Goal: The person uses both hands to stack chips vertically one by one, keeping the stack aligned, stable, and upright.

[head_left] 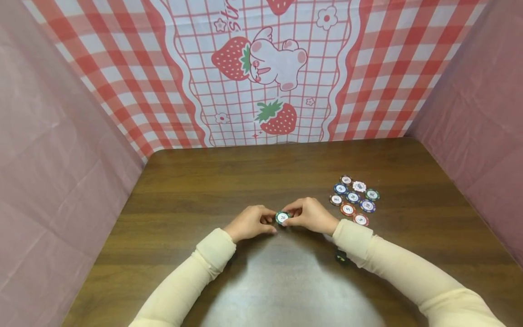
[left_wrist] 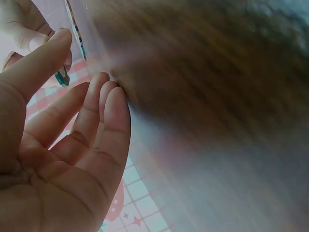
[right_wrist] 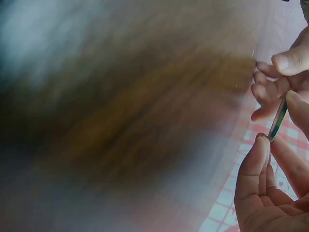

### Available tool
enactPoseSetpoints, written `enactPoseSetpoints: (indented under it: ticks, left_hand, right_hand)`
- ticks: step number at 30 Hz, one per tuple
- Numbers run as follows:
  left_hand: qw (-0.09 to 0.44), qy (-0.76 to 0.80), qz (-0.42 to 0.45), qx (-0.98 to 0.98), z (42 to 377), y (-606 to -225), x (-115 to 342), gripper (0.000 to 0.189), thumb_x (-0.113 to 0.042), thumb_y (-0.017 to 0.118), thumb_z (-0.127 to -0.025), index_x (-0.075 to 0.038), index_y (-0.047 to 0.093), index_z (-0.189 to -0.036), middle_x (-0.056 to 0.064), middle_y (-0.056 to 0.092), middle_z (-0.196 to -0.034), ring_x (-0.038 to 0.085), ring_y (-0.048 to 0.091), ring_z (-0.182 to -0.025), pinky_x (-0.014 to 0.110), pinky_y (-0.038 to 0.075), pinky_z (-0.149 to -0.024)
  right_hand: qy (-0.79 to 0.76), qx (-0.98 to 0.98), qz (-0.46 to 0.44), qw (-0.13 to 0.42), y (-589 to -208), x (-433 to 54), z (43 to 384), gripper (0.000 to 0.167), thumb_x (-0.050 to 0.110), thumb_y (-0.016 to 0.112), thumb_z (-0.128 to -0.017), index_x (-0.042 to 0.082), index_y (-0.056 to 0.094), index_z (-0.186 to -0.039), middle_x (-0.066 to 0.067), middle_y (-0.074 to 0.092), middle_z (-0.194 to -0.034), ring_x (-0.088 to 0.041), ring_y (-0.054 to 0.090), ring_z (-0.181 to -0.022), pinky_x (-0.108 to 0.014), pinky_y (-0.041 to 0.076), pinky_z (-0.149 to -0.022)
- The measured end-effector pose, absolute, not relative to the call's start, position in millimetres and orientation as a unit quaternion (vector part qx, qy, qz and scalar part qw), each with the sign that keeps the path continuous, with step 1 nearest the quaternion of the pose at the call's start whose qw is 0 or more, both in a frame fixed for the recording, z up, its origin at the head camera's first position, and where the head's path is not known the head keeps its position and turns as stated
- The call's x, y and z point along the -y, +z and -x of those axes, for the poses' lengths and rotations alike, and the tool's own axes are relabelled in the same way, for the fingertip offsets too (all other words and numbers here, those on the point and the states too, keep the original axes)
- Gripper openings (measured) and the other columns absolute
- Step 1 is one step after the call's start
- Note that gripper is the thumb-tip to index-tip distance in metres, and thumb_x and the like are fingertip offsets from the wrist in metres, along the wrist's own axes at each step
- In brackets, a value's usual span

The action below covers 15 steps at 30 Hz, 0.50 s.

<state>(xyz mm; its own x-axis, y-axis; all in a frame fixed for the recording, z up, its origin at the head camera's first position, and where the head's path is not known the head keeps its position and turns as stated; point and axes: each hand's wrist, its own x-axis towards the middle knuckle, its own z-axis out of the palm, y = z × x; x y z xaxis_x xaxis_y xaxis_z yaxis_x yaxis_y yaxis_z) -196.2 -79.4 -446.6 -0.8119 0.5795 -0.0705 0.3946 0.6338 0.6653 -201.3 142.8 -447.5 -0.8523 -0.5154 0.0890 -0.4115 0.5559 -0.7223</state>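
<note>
A green-edged poker chip (head_left: pixel 282 218) with "20" on its white face is held above the table between both hands. My right hand (head_left: pixel 312 216) pinches it by the edge between thumb and fingers; the right wrist view shows the chip (right_wrist: pixel 277 122) edge-on in that pinch. Close by on the chip's left is my left hand (head_left: pixel 250 222), its thumb spread away from loosely bent fingers. In the left wrist view the left palm (left_wrist: pixel 72 174) holds nothing, and the chip (left_wrist: pixel 62 77) appears beyond the thumb.
Several poker chips (head_left: pixel 353 197) with blue, green, red, black and white edges lie flat in a cluster on the wooden table (head_left: pixel 212 181), right of my right hand. A checked strawberry cloth (head_left: pixel 376 59) hangs behind; pink cloth walls (head_left: pixel 470 113) stand on both sides.
</note>
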Motion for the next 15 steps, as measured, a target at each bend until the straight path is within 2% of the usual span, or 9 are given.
enactPoseSetpoints:
  ticks: [15]
  left_hand:
    - [0.131, 0.309, -0.282, -0.899, 198.5, -445.8, 75.0, 0.039, -0.018, 0.082, -0.079, -0.006, 0.072, -0.114, 0.004, 0.07, -0.092, 0.013, 0.064, -0.084, 0.022, 0.051, -0.075]
  right_hand:
    - [-0.345, -0.887, 0.301, 0.063, -449.7, -130.1, 201.9, 0.026, 0.024, 0.085, -0.074, 0.011, 0.079, -0.096, 0.001, 0.065, -0.076, -0.003, 0.051, -0.069, -0.019, 0.043, -0.064]
